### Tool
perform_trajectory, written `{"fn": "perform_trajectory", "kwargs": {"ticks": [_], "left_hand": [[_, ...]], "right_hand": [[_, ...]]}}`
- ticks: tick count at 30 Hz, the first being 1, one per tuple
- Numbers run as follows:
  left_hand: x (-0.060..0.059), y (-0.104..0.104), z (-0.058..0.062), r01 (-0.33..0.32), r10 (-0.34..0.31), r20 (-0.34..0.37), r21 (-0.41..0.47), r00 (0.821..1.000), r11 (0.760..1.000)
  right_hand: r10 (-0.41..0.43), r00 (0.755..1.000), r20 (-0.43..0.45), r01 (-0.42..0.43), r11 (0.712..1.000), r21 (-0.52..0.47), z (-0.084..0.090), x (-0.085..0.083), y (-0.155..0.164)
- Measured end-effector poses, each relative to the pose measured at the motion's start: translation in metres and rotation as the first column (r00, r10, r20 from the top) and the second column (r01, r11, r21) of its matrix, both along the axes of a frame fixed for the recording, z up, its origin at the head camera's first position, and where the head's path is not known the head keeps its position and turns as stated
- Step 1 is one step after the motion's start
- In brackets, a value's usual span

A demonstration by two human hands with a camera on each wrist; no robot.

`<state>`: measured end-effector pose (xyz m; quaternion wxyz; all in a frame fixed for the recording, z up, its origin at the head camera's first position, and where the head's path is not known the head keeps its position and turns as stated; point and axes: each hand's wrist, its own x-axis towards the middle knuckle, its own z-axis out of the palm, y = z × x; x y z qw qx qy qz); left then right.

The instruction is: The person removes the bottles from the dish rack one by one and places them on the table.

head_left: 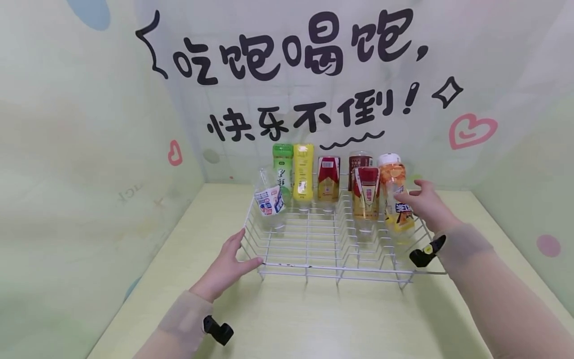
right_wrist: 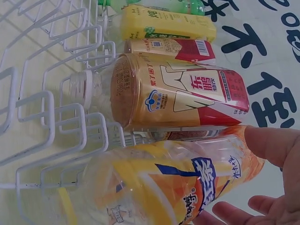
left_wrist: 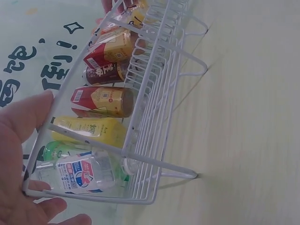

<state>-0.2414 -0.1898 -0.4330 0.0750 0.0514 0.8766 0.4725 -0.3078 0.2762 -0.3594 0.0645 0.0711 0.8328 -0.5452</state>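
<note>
My right hand (head_left: 423,202) is at an orange-and-yellow labelled tea bottle (head_left: 398,199) at the right end of a white wire rack (head_left: 367,270). Its thumb (right_wrist: 272,145) touches the bottle's upper end, and the other fingers are spread beside it. My left hand (head_left: 224,269) rests at the rack's front left corner, with the thumb (left_wrist: 35,115) against the rim and the fingers along the outside. Next to the tea bottle, a red-and-gold drink bottle (right_wrist: 183,91) stands upside down, neck among the wires. A clear bottle (head_left: 270,199) with a white-and-blue label leans at the left end.
Along the rack's back are a green bottle (head_left: 282,159), a yellow bottle (head_left: 303,172), another red-and-gold bottle (head_left: 329,179) and a dark red one (head_left: 360,158). The rack stands on a pale table (head_left: 305,319). A printed backdrop (head_left: 269,20) rises behind.
</note>
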Motion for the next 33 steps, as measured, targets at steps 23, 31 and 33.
{"fn": "perform_trajectory", "kwargs": {"ticks": [23, 31, 33], "left_hand": [[0.0, -0.001, -0.003, 0.026, -0.026, 0.002, 0.063, 1.0, 0.998], [-0.001, -0.001, -0.002, 0.033, -0.033, -0.007, 0.069, 0.999, 0.997], [-0.001, -0.001, -0.002, 0.033, -0.033, -0.008, 0.072, 0.999, 0.997]], "right_hand": [[-0.204, 0.979, 0.031, 0.206, 0.972, -0.111, -0.014, -0.001, -0.031], [-0.298, 0.954, 0.02, 0.296, 0.936, -0.189, -0.019, -0.002, -0.039], [-0.324, 0.946, 0.018, 0.322, 0.93, -0.178, -0.021, -0.003, -0.041]]}}
